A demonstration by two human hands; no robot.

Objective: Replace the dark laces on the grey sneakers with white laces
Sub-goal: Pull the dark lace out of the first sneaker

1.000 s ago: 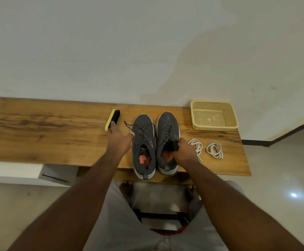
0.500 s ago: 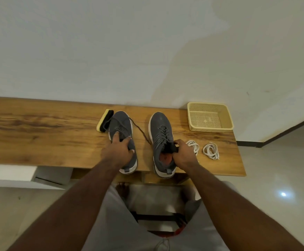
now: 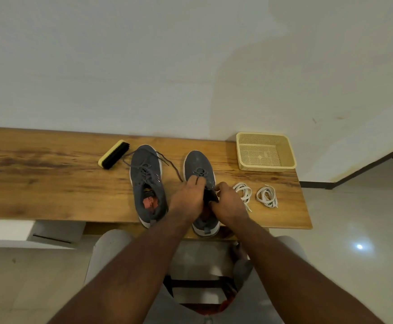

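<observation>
1. Moved since half a second ago: left hand (image 3: 186,198), off the left-side grey mesh sneaker (image 3: 147,183) and over onto the right-side grey mesh sneaker (image 3: 199,169), now facing the right hand (image 3: 229,204) across its tongue.
2. Sits upright near the front edge of the long wooden surface (image 3: 38,183), toe toward the wall, heel slightly over the edge: the right-side sneaker, dark lace (image 3: 200,172) threaded through the toe-end eyelets.
3. Curled over the lacing area, fingertips on or at the dark lace: left grip; cannot tell whether lace is actually pinched.
4. Closed around the dark tongue and upper collar from the right side: right grip, fingers curled, holding the shoe steady.
5. Stands just beside on the left, apart from both hands: the other sneaker, reddish insole visible, its loose dark lace ends (image 3: 172,166) trailing across the wood, one toward the right-side shoe.
6. Lie just right of the held sneaker: two coiled white laces (image 3: 243,191) and (image 3: 267,196), side by side, apart from each other.
7. Rests farther back at the right end, against the wall: beige perforated plastic basket (image 3: 264,168).
8. Lies tilted behind the left-side shoe's toe: black-bristled shoe brush with yellow back (image 3: 113,154).
9. Visible below the surface: light trousers (image 3: 111,251) and pale tiled floor (image 3: 354,230).
</observation>
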